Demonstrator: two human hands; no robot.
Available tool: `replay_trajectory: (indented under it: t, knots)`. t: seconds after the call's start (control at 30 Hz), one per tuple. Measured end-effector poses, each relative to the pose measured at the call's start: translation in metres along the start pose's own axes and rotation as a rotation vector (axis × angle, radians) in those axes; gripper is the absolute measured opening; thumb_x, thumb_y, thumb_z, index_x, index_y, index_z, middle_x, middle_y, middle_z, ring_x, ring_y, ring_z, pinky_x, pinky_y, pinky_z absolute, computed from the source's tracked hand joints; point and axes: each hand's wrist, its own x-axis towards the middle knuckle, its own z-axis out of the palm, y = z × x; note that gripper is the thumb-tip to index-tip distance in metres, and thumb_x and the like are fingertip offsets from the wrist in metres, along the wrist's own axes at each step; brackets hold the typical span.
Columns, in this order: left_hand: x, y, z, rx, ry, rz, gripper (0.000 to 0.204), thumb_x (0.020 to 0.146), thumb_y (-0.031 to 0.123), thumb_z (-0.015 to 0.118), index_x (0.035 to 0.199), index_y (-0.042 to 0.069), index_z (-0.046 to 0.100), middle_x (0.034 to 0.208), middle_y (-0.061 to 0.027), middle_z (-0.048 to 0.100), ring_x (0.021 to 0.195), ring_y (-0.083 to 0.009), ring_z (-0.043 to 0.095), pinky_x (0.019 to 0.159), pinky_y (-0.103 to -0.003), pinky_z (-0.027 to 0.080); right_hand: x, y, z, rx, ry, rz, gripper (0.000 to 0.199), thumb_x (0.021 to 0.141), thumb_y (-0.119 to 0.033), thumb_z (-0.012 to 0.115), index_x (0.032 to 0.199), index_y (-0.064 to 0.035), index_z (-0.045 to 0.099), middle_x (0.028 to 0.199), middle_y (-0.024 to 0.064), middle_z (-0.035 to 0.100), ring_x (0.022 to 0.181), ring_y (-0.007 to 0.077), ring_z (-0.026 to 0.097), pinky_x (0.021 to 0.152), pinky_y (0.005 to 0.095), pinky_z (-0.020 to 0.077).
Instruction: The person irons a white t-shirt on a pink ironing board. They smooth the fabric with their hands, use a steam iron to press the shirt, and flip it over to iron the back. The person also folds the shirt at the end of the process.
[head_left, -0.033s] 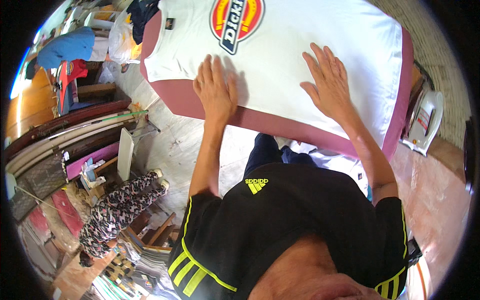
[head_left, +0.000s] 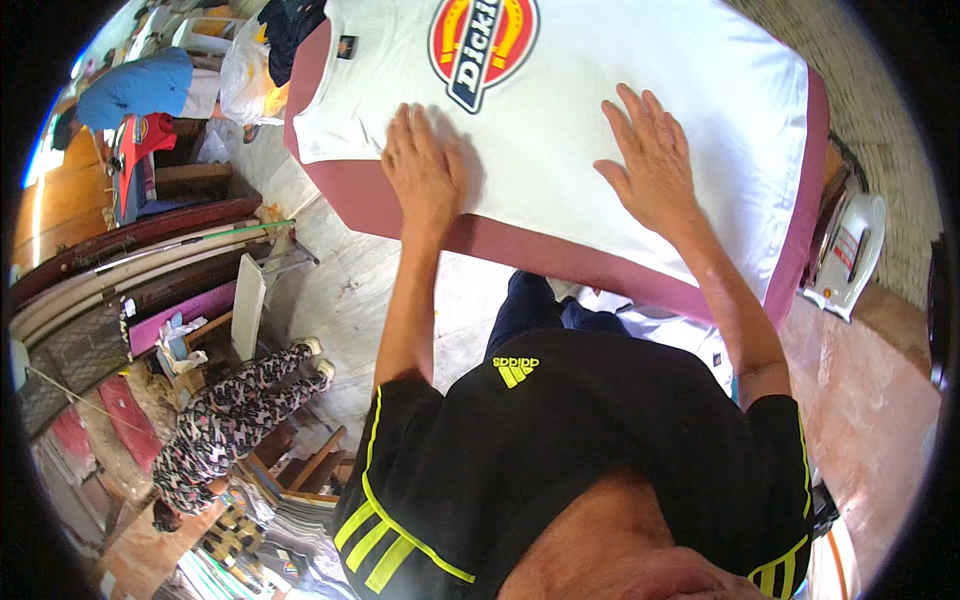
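Observation:
A white T-shirt [head_left: 620, 80] with a round red, yellow and blue print lies spread flat on a padded maroon table [head_left: 520, 245]. My left hand [head_left: 425, 165] presses palm down on the shirt near its lower left edge, fingers slightly apart. My right hand [head_left: 650, 160] rests flat on the shirt further right, fingers spread. Neither hand holds anything. My black shirt with yellow stripes fills the lower part of the view.
A white iron [head_left: 850, 250] stands past the table's right end. A person in patterned trousers [head_left: 240, 415] sits on the floor at lower left beside stacked folded clothes. Another person in a blue top [head_left: 135, 85] bends at upper left, near a white plastic bag [head_left: 245, 75].

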Motion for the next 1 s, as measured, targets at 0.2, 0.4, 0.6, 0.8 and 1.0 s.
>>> replay_trajectory:
  t: [0.2, 0.4, 0.6, 0.8, 1.0]
  knots:
    - [0.035, -0.138, 0.002, 0.218, 0.037, -0.199, 0.050, 0.093, 0.024, 0.053, 0.128, -0.011, 0.046, 0.139, -0.0351, 0.042, 0.131, -0.0502, 0.038, 0.112, -0.054, 0.030, 0.007, -0.004, 0.014, -0.004, -0.058, 0.026, 0.063, 0.092, -0.040, 0.063, 0.146, -0.0150, 0.043, 0.158, 0.0066, 0.030, 0.146, 0.0334, 0.024, 0.118, 0.0478, 0.0224]
    - [0.039, -0.164, -0.004, 0.262, -0.150, -0.372, 0.069, 0.099, 0.045, 0.038, 0.151, 0.001, 0.031, 0.160, -0.0208, 0.024, 0.148, -0.0424, 0.019, 0.120, -0.048, 0.014, 0.010, 0.000, 0.011, -0.028, -0.046, 0.060, 0.059, 0.094, -0.045, 0.059, 0.145, -0.0204, 0.046, 0.159, 0.0095, 0.027, 0.148, 0.0328, 0.020, 0.118, 0.0515, 0.0203]
    - [0.051, -0.104, -0.004, 0.481, -0.065, -0.190, 0.066, 0.098, 0.041, 0.049, 0.153, 0.008, 0.032, 0.159, -0.0203, 0.025, 0.147, -0.0463, 0.015, 0.111, -0.069, 0.014, 0.041, 0.045, 0.011, -0.169, 0.091, 0.215, 0.063, 0.096, -0.050, 0.054, 0.146, -0.0134, 0.043, 0.157, 0.0161, 0.028, 0.147, 0.0373, 0.022, 0.117, 0.0530, 0.0229]
    - [0.042, 0.092, 0.034, -0.064, -0.274, 0.366, 0.087, 0.084, 0.059, 0.063, 0.153, 0.013, 0.034, 0.160, -0.0223, 0.021, 0.147, -0.0477, 0.014, 0.109, -0.071, 0.014, 0.102, 0.158, 0.010, -0.349, 0.277, 0.121, 0.067, 0.091, -0.051, 0.061, 0.142, -0.0096, 0.047, 0.148, 0.0169, 0.041, 0.134, 0.0383, 0.040, 0.108, 0.0511, 0.0356]
    - [-0.011, 0.190, 0.052, -0.333, -0.456, 0.594, 0.086, 0.079, 0.059, 0.069, 0.149, 0.017, 0.042, 0.161, -0.0205, 0.019, 0.147, -0.0486, 0.012, 0.108, -0.073, 0.014, 0.015, 0.254, -0.031, -0.436, 0.202, 0.470, 0.069, 0.096, -0.049, 0.053, 0.146, -0.0033, 0.039, 0.154, 0.0250, 0.032, 0.144, 0.0427, 0.027, 0.116, 0.0562, 0.0235]
